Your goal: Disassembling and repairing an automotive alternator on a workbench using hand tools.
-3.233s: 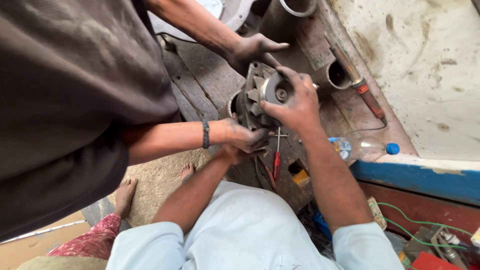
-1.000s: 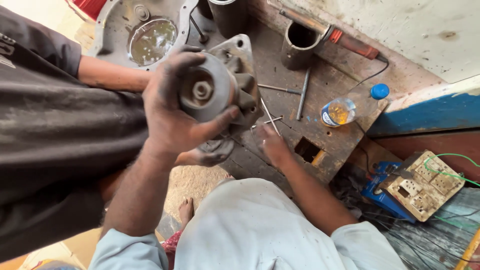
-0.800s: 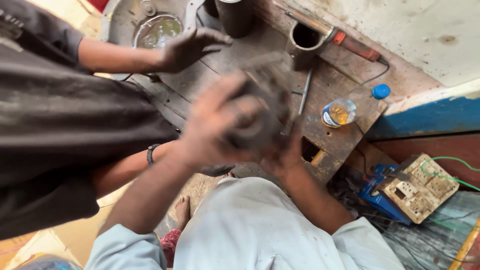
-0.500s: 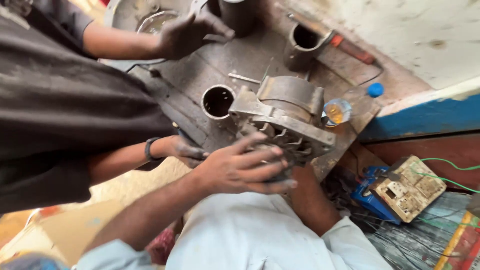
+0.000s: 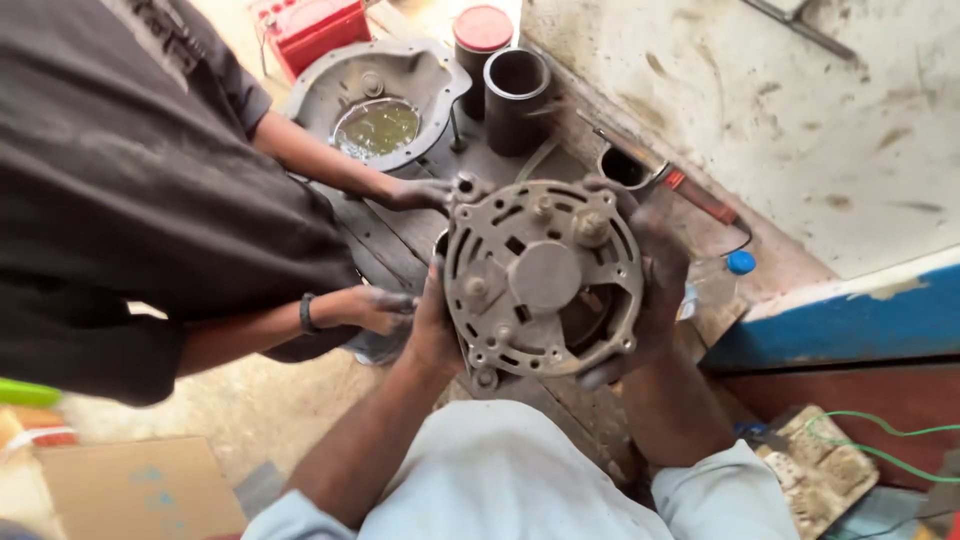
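Together, left hand (image 5: 432,335) and right hand (image 5: 655,290) grip one alternator housing (image 5: 543,275).

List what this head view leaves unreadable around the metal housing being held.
- Left hand: palm and fingertips hidden behind the round metal housing.
- Right hand: mostly covered by the housing's rim.
- Plastic bottle: body hidden by the right hand.
- Co-worker's hand: whatever it touches is hidden.

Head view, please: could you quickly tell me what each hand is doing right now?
Left hand: closed on the left edge of the round metal alternator housing.
Right hand: closed on the housing's right edge.
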